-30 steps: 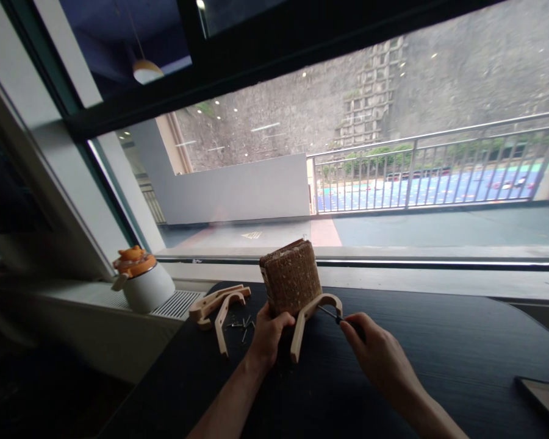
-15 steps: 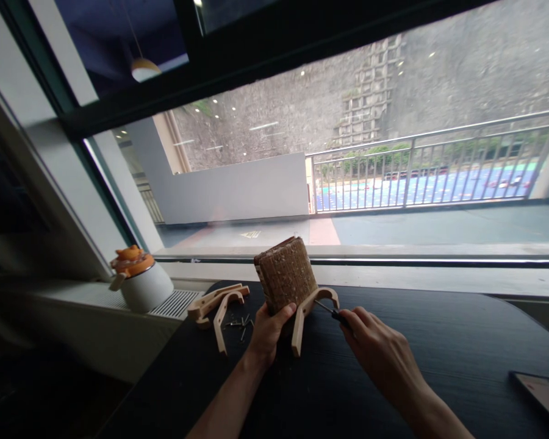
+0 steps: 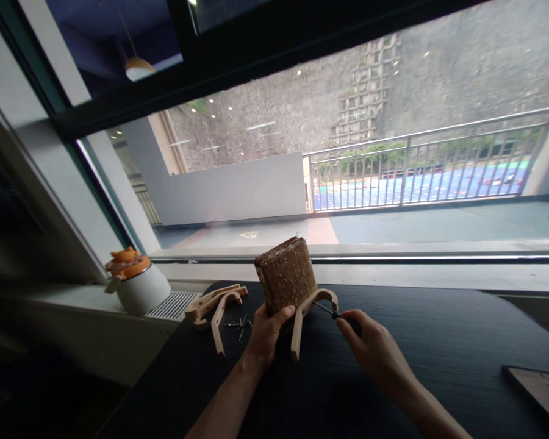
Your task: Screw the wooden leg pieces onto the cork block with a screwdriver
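Observation:
A brown woven block stands on end on the dark table. My left hand is closed round its lower part. A curved wooden leg hangs off the block's right side. My right hand is closed on a small dark-handled screwdriver, whose thin shaft points at the top of that leg.
Two more curved wooden pieces and several loose screws lie left of the block. A white pot with an orange lid sits on the vent ledge. A flat dark tablet lies at the table's right edge. A large window stands behind.
The view has drifted slightly; both hands keep their grip, and the right hand has shifted a little around the screwdriver handle.

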The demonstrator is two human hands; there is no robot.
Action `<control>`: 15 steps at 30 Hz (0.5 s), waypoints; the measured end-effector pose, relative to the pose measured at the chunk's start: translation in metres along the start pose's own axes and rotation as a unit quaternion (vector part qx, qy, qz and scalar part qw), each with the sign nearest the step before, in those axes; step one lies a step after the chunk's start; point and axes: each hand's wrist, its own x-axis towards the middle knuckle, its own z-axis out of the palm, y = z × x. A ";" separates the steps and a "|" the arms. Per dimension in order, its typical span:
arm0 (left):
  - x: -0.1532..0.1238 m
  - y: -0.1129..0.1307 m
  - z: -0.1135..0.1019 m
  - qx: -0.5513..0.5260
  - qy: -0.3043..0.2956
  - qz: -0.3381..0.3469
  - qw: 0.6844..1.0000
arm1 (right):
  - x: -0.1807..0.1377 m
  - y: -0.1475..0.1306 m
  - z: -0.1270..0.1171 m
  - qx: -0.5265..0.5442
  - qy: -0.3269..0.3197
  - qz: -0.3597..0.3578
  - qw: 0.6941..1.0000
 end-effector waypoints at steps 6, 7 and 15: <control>0.001 -0.001 0.000 -0.022 0.003 -0.007 1.000 | -0.002 0.002 -0.002 -0.111 0.059 -0.107 0.986; 0.001 -0.001 0.001 -0.023 0.004 -0.009 1.000 | -0.003 0.003 -0.003 -0.136 0.069 -0.141 0.978; -0.001 -0.001 0.000 -0.024 0.001 -0.018 1.000 | -0.003 0.003 -0.004 -0.204 0.122 -0.249 0.939</control>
